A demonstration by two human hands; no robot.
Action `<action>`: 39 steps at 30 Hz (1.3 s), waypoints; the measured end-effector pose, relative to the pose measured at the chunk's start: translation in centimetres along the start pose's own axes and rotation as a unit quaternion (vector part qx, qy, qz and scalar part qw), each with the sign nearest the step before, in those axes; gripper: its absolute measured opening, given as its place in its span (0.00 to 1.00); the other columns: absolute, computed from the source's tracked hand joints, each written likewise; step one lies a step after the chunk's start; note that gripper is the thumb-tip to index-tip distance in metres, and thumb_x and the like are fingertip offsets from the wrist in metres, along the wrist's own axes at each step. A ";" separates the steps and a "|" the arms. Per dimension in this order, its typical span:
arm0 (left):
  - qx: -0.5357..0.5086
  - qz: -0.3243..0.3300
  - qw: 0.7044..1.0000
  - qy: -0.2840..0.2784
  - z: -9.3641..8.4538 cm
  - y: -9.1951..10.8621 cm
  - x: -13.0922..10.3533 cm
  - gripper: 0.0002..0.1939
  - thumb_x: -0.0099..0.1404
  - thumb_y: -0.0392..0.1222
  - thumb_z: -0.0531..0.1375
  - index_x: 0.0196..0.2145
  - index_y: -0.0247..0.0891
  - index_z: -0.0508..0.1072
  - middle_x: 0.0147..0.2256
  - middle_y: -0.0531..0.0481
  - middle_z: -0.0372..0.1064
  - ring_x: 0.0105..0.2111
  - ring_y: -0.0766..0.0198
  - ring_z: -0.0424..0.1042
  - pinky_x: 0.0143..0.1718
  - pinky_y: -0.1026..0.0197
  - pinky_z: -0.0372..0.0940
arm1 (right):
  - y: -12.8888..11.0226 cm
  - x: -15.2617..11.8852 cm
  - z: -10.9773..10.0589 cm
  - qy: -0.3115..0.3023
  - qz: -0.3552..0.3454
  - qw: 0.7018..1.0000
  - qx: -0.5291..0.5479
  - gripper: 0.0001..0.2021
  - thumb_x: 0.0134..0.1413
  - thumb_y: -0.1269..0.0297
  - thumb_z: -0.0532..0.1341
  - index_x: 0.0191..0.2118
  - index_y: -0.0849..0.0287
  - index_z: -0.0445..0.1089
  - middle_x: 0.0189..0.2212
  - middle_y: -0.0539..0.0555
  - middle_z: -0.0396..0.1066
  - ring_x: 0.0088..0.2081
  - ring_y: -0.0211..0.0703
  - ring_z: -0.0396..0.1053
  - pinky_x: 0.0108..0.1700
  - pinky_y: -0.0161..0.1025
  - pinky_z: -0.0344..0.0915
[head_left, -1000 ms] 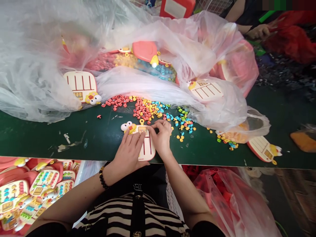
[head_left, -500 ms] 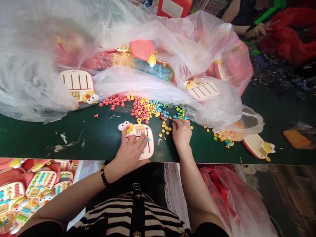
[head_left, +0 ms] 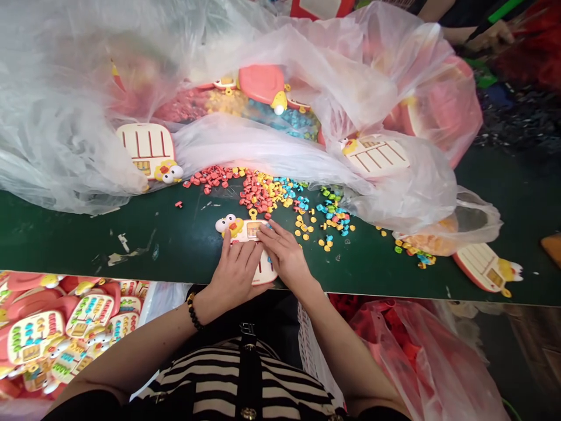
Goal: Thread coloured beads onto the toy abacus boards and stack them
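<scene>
Board (head_left: 264,272) lies at the table's (head_left: 175,248) near edge, the left hand (head_left: 235,273) spread across it. Back from the loose pieces (head_left: 258,202), the right hand (head_left: 287,258) bends over it, returning work there; any pinch is hidden.

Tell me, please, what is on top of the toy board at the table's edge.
The left hand and right hand are on the toy board, with bits of blue showing beside the right hand. Whatever lies beneath both hands is covered.
</scene>
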State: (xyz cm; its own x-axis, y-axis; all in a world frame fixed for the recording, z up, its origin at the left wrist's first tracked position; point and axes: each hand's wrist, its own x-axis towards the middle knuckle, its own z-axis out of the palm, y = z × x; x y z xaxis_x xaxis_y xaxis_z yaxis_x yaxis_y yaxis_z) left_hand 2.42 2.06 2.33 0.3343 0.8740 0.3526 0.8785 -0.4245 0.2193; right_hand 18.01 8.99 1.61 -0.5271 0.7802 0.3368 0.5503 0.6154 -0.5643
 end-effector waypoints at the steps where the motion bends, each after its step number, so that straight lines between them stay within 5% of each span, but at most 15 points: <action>1: -0.003 -0.001 1.000 0.006 0.1 0.0 -0.1 0.33 0.62 0.58 0.57 0.53 0.27 0.65 0.48 0.35 0.68 0.46 0.47 0.65 0.62 0.32 0.46 | -0.2 -0.3 -0.1 -0.009 0.005 1.000 -0.006 0.15 0.62 0.69 0.54 0.51 0.51 0.72 0.53 0.55 0.72 0.60 0.47 0.63 0.58 0.51 0.63; 4: -0.002 0.006 1.000 0.016 0.1 0.0 -0.1 0.31 0.62 0.57 0.57 0.51 0.26 0.66 0.46 0.34 0.68 0.44 0.48 0.65 0.62 0.31 0.46 | -0.7 -0.4 -0.1 -0.009 0.034 0.999 -0.002 0.16 0.63 0.71 0.52 0.50 0.50 0.72 0.52 0.53 0.73 0.60 0.45 0.64 0.59 0.51 0.61; 11: 0.013 0.016 1.000 0.003 -0.1 0.0 -0.2 0.32 0.59 0.58 0.60 0.51 0.28 0.66 0.47 0.35 0.67 0.46 0.46 0.64 0.62 0.31 0.46 | -1.0 2.1 -1.1 0.125 0.107 0.981 0.105 0.08 0.61 0.66 0.56 0.40 0.53 0.74 0.42 0.53 0.77 0.44 0.43 0.74 0.48 0.43 0.68; 16: 0.008 0.006 1.000 -0.001 -0.2 0.1 -0.1 0.32 0.59 0.58 0.60 0.51 0.29 0.66 0.45 0.36 0.68 0.45 0.47 0.65 0.62 0.31 0.47 | -0.3 2.1 -0.6 0.079 0.104 0.991 0.038 0.08 0.60 0.64 0.58 0.39 0.52 0.75 0.35 0.52 0.77 0.39 0.44 0.72 0.46 0.45 0.67; 24: -0.005 0.003 1.000 0.009 0.0 0.0 -0.3 0.30 0.59 0.57 0.60 0.50 0.29 0.67 0.46 0.35 0.68 0.46 0.46 0.65 0.62 0.30 0.46 | 0.1 1.7 0.8 0.093 0.066 0.992 -0.060 0.11 0.62 0.64 0.57 0.40 0.49 0.77 0.42 0.52 0.78 0.43 0.47 0.71 0.48 0.48 0.67; 39: -0.025 -0.003 1.000 0.013 0.1 -0.1 -0.4 0.30 0.59 0.57 0.61 0.51 0.31 0.67 0.45 0.37 0.68 0.46 0.47 0.65 0.62 0.30 0.45 | 0.1 2.7 -0.5 0.085 0.042 0.995 -0.012 0.10 0.62 0.65 0.56 0.36 0.53 0.76 0.38 0.54 0.77 0.42 0.46 0.73 0.46 0.47 0.70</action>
State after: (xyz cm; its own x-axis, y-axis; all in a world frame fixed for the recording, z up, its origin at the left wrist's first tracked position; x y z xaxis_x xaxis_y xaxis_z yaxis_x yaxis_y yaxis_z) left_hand 2.24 1.79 2.10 0.3193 0.8704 0.3748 0.8622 -0.4309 0.2662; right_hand 16.97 11.23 2.86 -0.3633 0.8351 0.4132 0.6043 0.5487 -0.5777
